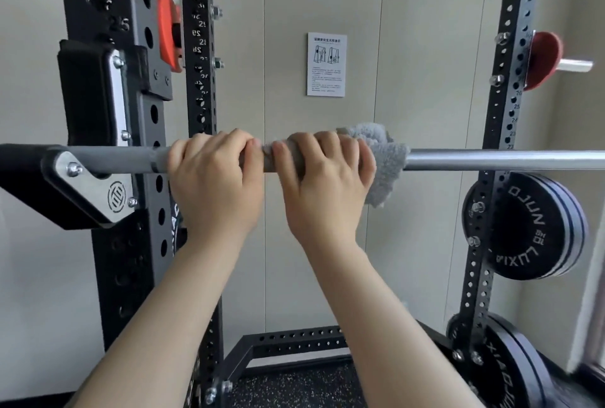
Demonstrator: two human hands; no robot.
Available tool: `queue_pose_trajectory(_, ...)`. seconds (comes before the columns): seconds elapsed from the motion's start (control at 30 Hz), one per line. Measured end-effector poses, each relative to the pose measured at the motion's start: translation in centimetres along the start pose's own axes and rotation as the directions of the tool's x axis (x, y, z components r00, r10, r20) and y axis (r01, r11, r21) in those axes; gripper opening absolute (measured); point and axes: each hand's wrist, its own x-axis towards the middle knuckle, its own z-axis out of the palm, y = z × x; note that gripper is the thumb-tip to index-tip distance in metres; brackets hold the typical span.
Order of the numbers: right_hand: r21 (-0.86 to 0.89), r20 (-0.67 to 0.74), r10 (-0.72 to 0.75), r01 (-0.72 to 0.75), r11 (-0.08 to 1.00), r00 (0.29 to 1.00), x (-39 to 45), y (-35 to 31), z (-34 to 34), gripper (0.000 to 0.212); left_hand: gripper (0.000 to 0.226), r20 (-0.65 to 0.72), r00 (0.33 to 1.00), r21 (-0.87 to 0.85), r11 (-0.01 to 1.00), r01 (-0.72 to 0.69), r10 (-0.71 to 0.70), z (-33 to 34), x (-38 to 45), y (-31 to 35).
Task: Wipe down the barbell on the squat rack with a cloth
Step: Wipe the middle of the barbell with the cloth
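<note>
Both hands are wrapped overhand around the barbell [491, 160], side by side and almost touching. The left hand [212, 178] grips the bare grey shaft with fingers curled fully over the top. The right hand [324, 185] is clenched around the bar with a grey cloth [386, 158] pressed between palm and steel; the cloth bunches out past the little finger and hangs below the bar.

The barbell lies level across the squat rack, its left part resting in 1 steel J-hook [91, 185] bolted to the near-left upright [131, 244]. 3 perforated black uprights show: 2 on the left, 1 on the right [504, 113]. Hole numbers are printed on them, among them 25, 29 and 28.

2 stacks of black weight plates hang on the right upright; the upper stack [537, 227] has white lettering, seen reversed and hard to read. 1 white instruction sheet [326, 64] is on the wall, its text too small to read.
</note>
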Motion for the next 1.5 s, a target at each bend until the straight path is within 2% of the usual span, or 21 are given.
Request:
queue_pose_trajectory(0.1, 0.04, 0.062, -0.271, 0.269, 0.962, 0.961, 1.0, 4.4, -1.5, 0.037, 0.028, 0.045, 0.999, -0.009, 1.0, -0.016, 0.016, -0.5, 0.1, -0.3)
queue_pose_trajectory(0.17, 0.014, -0.01, -0.264, 0.264, 0.965, 0.965, 1.6, 6.9, -1.8, 0.035, 0.028, 0.064, 0.997, -0.025, 0.999, -0.029, 0.03, -0.8, 0.2, -0.4)
queue_pose_trajectory(0.23, 0.047, -0.154, -0.072, 0.08, 0.996, 0.985, 1.3, 7.0, -1.4, 0.032, 0.026, 0.066, 0.998, -0.031, 0.999, -0.022, 0.024, -0.8, 0.3, -0.3)
queue_pose_trajectory(0.3, 0.175, -0.273, 0.244, -0.202, 0.964, 0.93, 1.0, 4.0, 0.0, 0.033, 0.026, 0.064, 0.998, -0.029, 1.0, -0.005, 0.007, -0.7, 0.3, -0.1)
queue_pose_trajectory(0.37, 0.275, -0.262, 0.324, -0.252, 0.928, 0.909, 0.5, -0.2, 1.7, 0.034, 0.025, 0.071, 0.998, -0.022, 1.0, 0.003, -0.002, -0.7, 0.3, 0.0)
queue_pose_trajectory(0.47, 0.227, -0.185, -0.053, 0.095, 0.969, 0.981, -1.2, -2.0, 1.9, 0.032, 0.021, 0.099, 0.995, -0.02, 1.0, -0.017, 0.019, -1.0, 0.3, -0.3)
queue_pose_trajectory(0.53, 0.168, -0.141, -0.321, 0.342, 0.925, 0.937, -0.4, 1.3, 0.6, 0.033, 0.023, 0.124, 0.991, -0.021, 0.999, -0.039, 0.041, -1.3, 0.3, -0.5)
queue_pose_trajectory(0.57, 0.13, -0.134, -0.38, 0.396, 0.909, 0.915, 0.1, 3.5, 0.0, 0.033, 0.025, 0.133, 0.99, -0.028, 0.999, -0.041, 0.044, -1.4, 0.4, -0.6)
queue_pose_trajectory(0.63, 0.075, -0.197, -0.286, 0.305, 0.949, 0.938, 0.9, 8.0, -1.2, 0.03, 0.027, 0.143, 0.989, -0.037, 0.999, -0.03, 0.035, -1.4, 0.4, -0.6)
queue_pose_trajectory(0.7, 0.099, -0.275, -0.012, 0.041, 0.994, 0.961, 1.3, 10.6, -2.4, 0.031, 0.028, 0.133, 0.991, -0.022, 1.0, -0.017, 0.02, -1.2, 0.4, -0.4)
queue_pose_trajectory(0.8, 0.177, -0.253, 0.257, -0.216, 0.96, 0.933, 1.4, 7.6, -1.3, 0.033, 0.028, 0.097, 0.995, -0.013, 1.0, 0.012, -0.011, -0.9, 0.3, 0.0)
queue_pose_trajectory(0.9, 0.16, -0.171, 0.048, -0.021, 0.987, 0.984, 0.0, 2.2, 0.0, 0.03, 0.026, 0.098, 0.995, -0.014, 1.0, -0.005, 0.007, -1.0, 0.2, -0.1)
queue_pose_trajectory(1.0, 0.127, -0.112, -0.231, 0.245, 0.961, 0.966, 0.0, 3.5, -1.2, 0.03, 0.023, 0.137, 0.991, -0.021, 1.0, -0.003, 0.006, -1.5, 0.2, -0.1)
queue_pose_trajectory(1.03, 0.125, -0.095, -0.26, 0.271, 0.954, 0.961, 0.4, 5.1, -1.9, 0.029, 0.023, 0.158, 0.987, -0.027, 1.0, 0.003, 0.001, -1.6, 0.3, 0.0)
queue_pose_trajectory(1.1, 0.159, -0.065, -0.156, 0.164, 0.973, 0.986, 1.4, 7.5, -3.3, 0.028, 0.023, 0.204, 0.979, -0.016, 1.0, 0.009, -0.006, -2.0, 0.4, 0.1)
queue_pose_trajectory(1.17, 0.164, -0.004, 0.095, -0.093, 0.982, 0.995, 2.8, 7.9, -3.8, 0.041, 0.024, 0.247, 0.969, 0.011, 1.0, -0.01, 0.007, -2.4, 0.6, 0.1)
queue_pose_trajectory(1.23, 0.004, 0.082, 0.298, -0.299, 0.954, 0.951, 4.2, 5.9, -2.6, 0.051, 0.028, 0.292, 0.956, 0.066, 0.997, -0.044, 0.023, -2.7, 0.9, 0.0)
queue_pose_trajectory(1.27, -0.084, 0.129, 0.311, -0.303, 0.949, 0.941, 4.6, 4.6, -1.9, 0.05, 0.033, 0.314, 0.949, 0.087, 0.995, -0.056, 0.026, -2.7, 1.2, 0.2)
queue_pose_trajectory(1.33, -0.126, 0.166, 0.215, -0.195, 0.973, 0.963, 4.0, 2.4, -0.9, 0.044, 0.044, 0.367, 0.929, 0.048, 0.997, -0.058, 0.036, -2.4, 1.5, 1.2)
queue_pose_trajectory(1.43, 0.049, 0.104, -0.031, 0.026, 0.998, 0.994, 2.0, 2.7, -1.4, 0.036, 0.05, 0.4, 0.913, -0.088, 0.995, -0.049, 0.081, -1.6, 1.0, 3.0)
queue_pose_trajectory(1.5, 0.082, 0.037, -0.161, 0.157, 0.984, 0.986, 1.6, 5.5, -2.2, 0.032, 0.055, 0.369, 0.922, -0.077, 0.993, -0.092, 0.114, -1.3, 0.4, 3.2)
